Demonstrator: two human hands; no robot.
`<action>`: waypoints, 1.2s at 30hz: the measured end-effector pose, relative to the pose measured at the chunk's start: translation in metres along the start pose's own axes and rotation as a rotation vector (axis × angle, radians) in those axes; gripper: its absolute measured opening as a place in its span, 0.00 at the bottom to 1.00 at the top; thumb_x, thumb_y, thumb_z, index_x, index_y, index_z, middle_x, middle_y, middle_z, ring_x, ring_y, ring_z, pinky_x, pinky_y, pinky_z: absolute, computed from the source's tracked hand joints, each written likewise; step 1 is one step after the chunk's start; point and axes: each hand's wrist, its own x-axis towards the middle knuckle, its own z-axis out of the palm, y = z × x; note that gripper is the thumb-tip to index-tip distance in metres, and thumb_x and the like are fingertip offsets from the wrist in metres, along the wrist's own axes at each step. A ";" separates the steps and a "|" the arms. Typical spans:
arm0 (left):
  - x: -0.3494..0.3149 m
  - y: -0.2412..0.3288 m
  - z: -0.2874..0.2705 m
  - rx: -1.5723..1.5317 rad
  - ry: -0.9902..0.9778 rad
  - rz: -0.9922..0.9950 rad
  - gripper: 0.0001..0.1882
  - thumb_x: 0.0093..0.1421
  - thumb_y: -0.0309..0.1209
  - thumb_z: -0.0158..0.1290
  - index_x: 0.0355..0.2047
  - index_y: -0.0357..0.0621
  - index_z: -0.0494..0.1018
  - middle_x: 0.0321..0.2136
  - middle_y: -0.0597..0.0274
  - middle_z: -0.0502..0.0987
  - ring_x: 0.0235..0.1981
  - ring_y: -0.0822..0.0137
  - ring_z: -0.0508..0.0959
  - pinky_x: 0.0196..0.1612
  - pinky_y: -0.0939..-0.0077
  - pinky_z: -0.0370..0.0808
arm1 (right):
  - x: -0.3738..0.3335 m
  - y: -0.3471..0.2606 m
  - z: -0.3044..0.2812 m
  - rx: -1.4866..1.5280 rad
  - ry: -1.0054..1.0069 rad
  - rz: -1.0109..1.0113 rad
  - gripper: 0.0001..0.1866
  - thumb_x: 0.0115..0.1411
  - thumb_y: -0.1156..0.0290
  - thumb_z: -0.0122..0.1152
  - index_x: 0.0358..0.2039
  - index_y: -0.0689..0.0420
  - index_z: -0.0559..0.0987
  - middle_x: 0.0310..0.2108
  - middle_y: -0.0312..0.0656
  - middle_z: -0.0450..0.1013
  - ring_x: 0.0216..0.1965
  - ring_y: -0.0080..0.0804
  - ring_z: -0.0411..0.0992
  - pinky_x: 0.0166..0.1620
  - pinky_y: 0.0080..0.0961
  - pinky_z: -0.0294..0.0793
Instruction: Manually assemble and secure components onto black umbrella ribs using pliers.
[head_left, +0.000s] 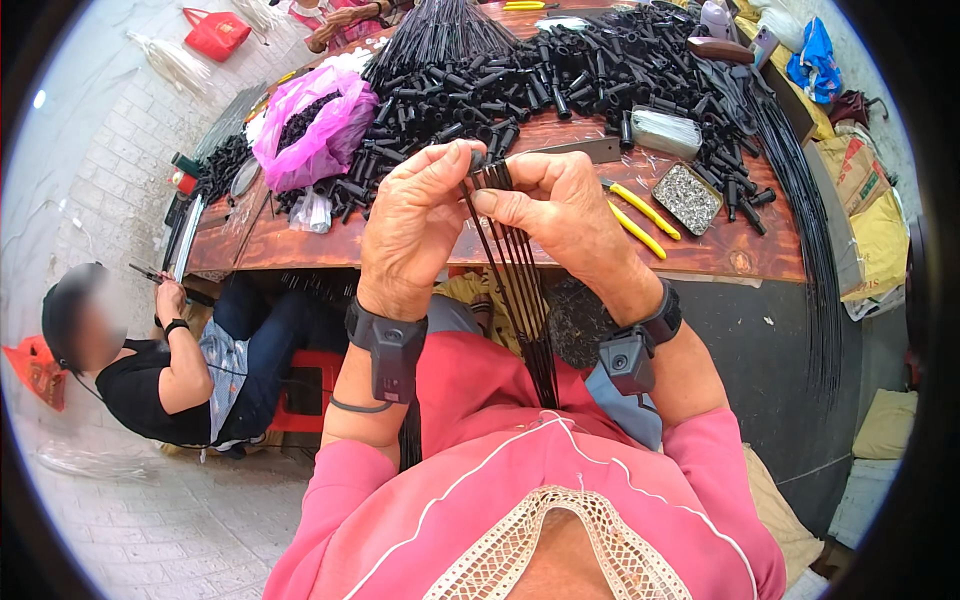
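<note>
With the black rods (pixel 526 300) at the frame's centre, the right hand (pixel 572 215), pinching their upper ends, had best keep them even while the left hand (pixel 412 222), fingertips closed on a small dark piece (pixel 476 159), should move gently.

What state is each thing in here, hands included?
Left hand: fingers curled at the rods' upper ends, exact grip unclear
Right hand: closed on the rods
Thin black rods: bundled, slanting down to the lap
Pink plastic bag: open, holding small black parts
Rectangular tin: open, filled with small silvery pieces
Yellow-handled pliers: lying down, handles apart
Black tubular parts: heaped loose
</note>
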 end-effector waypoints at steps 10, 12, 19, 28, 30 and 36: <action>-0.005 -0.003 -0.009 0.144 -0.094 0.053 0.14 0.62 0.27 0.55 0.46 0.32 0.75 0.39 0.61 0.79 0.38 0.74 0.77 0.46 0.78 0.72 | 0.005 0.010 -0.001 0.089 -0.015 0.047 0.10 0.54 0.72 0.66 0.20 0.62 0.76 0.16 0.28 0.67 0.22 0.11 0.61 0.23 0.18 0.60; -0.004 -0.004 -0.016 0.127 -0.139 0.072 0.16 0.61 0.23 0.55 0.50 0.31 0.73 0.41 0.60 0.79 0.41 0.74 0.77 0.49 0.79 0.72 | 0.007 0.016 -0.002 0.124 -0.049 0.027 0.10 0.55 0.72 0.67 0.22 0.62 0.78 0.17 0.26 0.66 0.23 0.10 0.61 0.22 0.17 0.61; -0.004 -0.005 -0.011 0.122 -0.176 0.100 0.16 0.62 0.24 0.54 0.50 0.31 0.73 0.41 0.61 0.79 0.40 0.75 0.77 0.49 0.79 0.72 | 0.007 0.017 -0.013 0.184 -0.102 -0.062 0.09 0.58 0.67 0.67 0.28 0.61 0.81 0.19 0.28 0.72 0.21 0.10 0.64 0.22 0.16 0.64; -0.003 -0.007 -0.013 0.123 -0.185 0.082 0.16 0.63 0.25 0.53 0.50 0.31 0.72 0.41 0.61 0.78 0.40 0.76 0.76 0.49 0.79 0.72 | 0.007 -0.005 -0.019 0.091 -0.146 0.211 0.13 0.56 0.64 0.69 0.23 0.60 0.82 0.17 0.32 0.73 0.17 0.11 0.64 0.18 0.15 0.58; -0.004 -0.006 -0.014 0.132 -0.191 0.096 0.16 0.63 0.25 0.53 0.50 0.31 0.72 0.41 0.60 0.78 0.41 0.75 0.76 0.50 0.78 0.71 | 0.007 -0.003 -0.018 0.097 -0.165 0.194 0.14 0.56 0.62 0.69 0.21 0.58 0.80 0.16 0.34 0.75 0.13 0.11 0.64 0.13 0.10 0.55; -0.003 -0.008 -0.018 0.024 -0.285 0.054 0.18 0.63 0.28 0.54 0.50 0.31 0.72 0.43 0.55 0.78 0.45 0.69 0.76 0.53 0.72 0.70 | 0.010 0.002 -0.019 0.160 -0.188 0.258 0.15 0.55 0.62 0.70 0.20 0.58 0.79 0.16 0.36 0.75 0.12 0.11 0.64 0.13 0.10 0.53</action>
